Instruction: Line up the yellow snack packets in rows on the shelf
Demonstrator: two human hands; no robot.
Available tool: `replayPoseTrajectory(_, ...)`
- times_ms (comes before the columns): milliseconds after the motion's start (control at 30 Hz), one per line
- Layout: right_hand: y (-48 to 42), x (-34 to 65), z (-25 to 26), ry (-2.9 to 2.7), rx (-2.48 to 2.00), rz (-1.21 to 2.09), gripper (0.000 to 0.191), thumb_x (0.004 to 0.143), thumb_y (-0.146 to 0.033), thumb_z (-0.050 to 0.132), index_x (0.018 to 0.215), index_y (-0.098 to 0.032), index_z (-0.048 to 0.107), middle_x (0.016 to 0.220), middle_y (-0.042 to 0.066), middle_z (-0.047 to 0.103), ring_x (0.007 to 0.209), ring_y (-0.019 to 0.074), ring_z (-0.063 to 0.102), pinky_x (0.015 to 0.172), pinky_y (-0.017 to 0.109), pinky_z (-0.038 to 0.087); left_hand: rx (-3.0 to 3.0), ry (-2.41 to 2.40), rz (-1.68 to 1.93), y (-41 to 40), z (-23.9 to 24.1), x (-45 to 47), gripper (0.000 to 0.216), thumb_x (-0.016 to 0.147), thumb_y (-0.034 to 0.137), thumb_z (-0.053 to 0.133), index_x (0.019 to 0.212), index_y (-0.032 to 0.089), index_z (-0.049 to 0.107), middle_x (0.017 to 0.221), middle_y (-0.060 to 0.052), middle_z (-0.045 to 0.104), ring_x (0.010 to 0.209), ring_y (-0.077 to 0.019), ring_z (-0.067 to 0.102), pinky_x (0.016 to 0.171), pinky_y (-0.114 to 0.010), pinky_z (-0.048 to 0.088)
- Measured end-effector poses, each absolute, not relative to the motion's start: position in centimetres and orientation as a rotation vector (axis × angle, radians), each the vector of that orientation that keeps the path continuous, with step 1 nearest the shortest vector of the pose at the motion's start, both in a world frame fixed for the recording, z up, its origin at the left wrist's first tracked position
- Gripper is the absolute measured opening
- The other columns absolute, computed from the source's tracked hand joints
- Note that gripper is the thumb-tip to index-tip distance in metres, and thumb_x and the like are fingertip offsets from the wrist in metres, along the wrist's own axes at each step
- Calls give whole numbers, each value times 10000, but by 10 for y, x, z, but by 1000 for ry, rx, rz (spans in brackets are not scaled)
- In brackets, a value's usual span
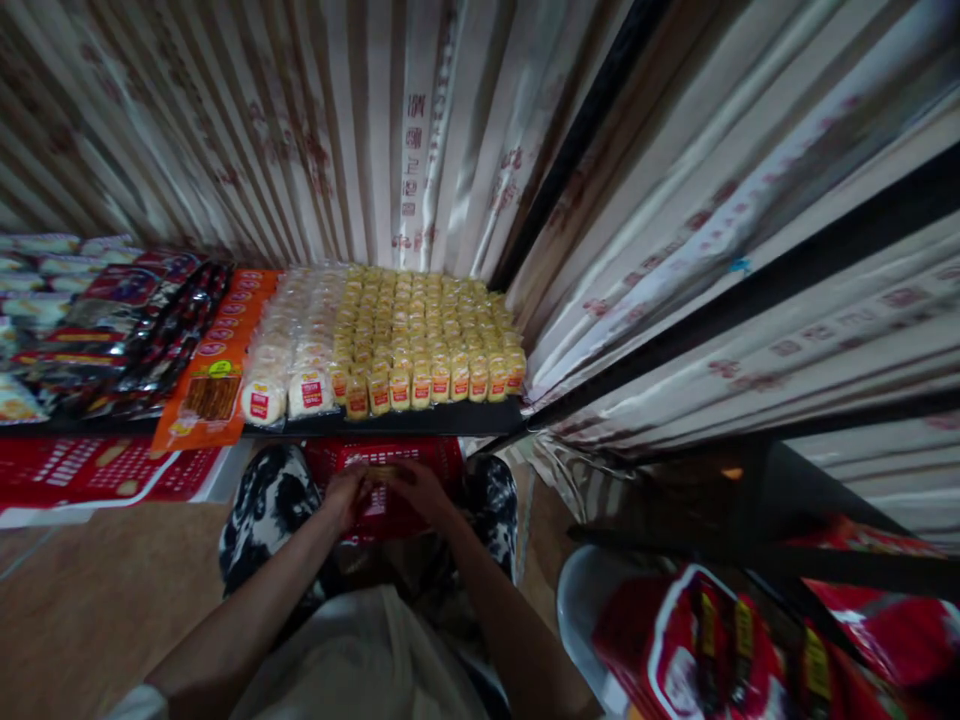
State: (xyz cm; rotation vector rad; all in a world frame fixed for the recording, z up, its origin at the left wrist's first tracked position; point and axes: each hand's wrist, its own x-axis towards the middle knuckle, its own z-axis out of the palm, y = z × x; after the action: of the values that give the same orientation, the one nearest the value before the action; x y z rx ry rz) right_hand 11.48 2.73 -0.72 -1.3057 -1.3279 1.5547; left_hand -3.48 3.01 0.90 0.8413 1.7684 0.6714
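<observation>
My left hand [347, 496] and my right hand [421, 490] meet between my knees, fingers closed around a small yellowish packet [381, 473]. Most of that packet is covered by fingers, and the dim light blurs its details. Below and behind the hands is a red plastic basket [442, 458] with a slotted wall. On the black shelf [435, 420] just beyond stand tight rows of small yellow wrapped snacks [431, 340] with red labels. Left of them are rows of white round wrapped snacks [311, 390].
An orange snack bag [217, 370] and dark shiny packets [142, 320] lie farther left on the shelf. Red printed packaging [97, 470] hangs beneath it. Pleated curtains [360, 130] and black bars rise behind. A pale tub [589, 610] with red bags [720, 650] stands right.
</observation>
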Motion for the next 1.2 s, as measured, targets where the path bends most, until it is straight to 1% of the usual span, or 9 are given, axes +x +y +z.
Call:
replayPoseTrajectory(100, 33, 117, 2, -1341, -1331, 1407, 373, 709, -404, 627, 1011, -186, 653, 956, 51, 690, 872, 195, 636, 844, 353, 486, 607, 1617, 765, 24, 23, -29, 197, 873, 193, 403, 823, 145, 587, 755, -64, 690, 651, -121, 666, 517, -181, 489)
replayPoseTrajectory(267, 42, 124, 16, -1161, -1316, 1421, 390, 686, -470, 638, 954, -185, 652, 811, 24, 691, 718, 169, 631, 687, 300, 507, 454, 1397, 825, 15, 46, -23, 120, 828, 189, 493, 825, 130, 598, 720, -48, 671, 548, -107, 633, 407, -159, 394)
replayPoseTrajectory(400, 45, 131, 25, -1103, -1320, 1383, 364, 685, -480, 639, 900, -187, 656, 772, 17, 677, 678, 148, 607, 624, 262, 480, 428, 1319, 896, 9, 57, -19, 123, 751, 89, 566, 863, 132, 593, 723, -22, 664, 531, -91, 621, 401, -145, 370)
replayPoseTrajectory(500, 43, 132, 31, -1087, -1324, 1379, 371, 687, -501, 634, 884, -187, 651, 730, 9, 662, 616, 127, 576, 558, 236, 446, 485, 1330, 956, 5, 60, -15, 213, 767, 85, 561, 967, 154, 581, 786, -19, 675, 550, -84, 631, 424, -142, 384)
replayPoseTrajectory(600, 38, 129, 35, -984, -1317, 1420, 415, 663, -519, 651, 909, -185, 631, 693, -9, 637, 557, 105, 544, 514, 219, 414, 499, 1309, 936, 1, 62, -12, 192, 779, 90, 553, 960, 145, 583, 793, -27, 676, 539, -82, 627, 421, -147, 379)
replayPoseTrajectory(733, 29, 120, 34, -868, -1258, 1440, 460, 599, -507, 711, 910, -187, 602, 676, -17, 633, 596, 120, 583, 579, 241, 453, 469, 1320, 964, -2, 60, -9, 131, 757, 105, 588, 885, 131, 580, 745, -26, 670, 550, -91, 625, 454, -164, 408)
replayPoseTrajectory(867, 20, 112, 26, -901, -1215, 1403, 445, 545, -476, 753, 855, -199, 593, 748, 22, 674, 706, 179, 643, 672, 308, 504, 499, 1308, 1004, 0, 57, -4, 209, 702, 185, 665, 886, 136, 580, 702, -19, 669, 575, -103, 626, 493, -178, 425)
replayPoseTrajectory(1067, 20, 118, 21, -972, -1229, 1337, 317, 658, -419, 648, 879, -202, 581, 782, 29, 681, 717, 190, 651, 646, 311, 521, 615, 1273, 1005, 11, 53, 10, 432, 588, 333, 731, 935, 135, 566, 737, -34, 669, 599, -129, 612, 513, -211, 427)
replayPoseTrajectory(1200, 29, 140, 27, -1113, -1319, 1156, 260, 723, -329, 588, 953, -209, 588, 814, 23, 679, 751, 182, 649, 713, 310, 514, 751, 1410, 1034, 22, 48, 17, 451, 566, 347, 712, 946, 141, 582, 735, -29, 645, 609, -143, 591, 524, -237, 435)
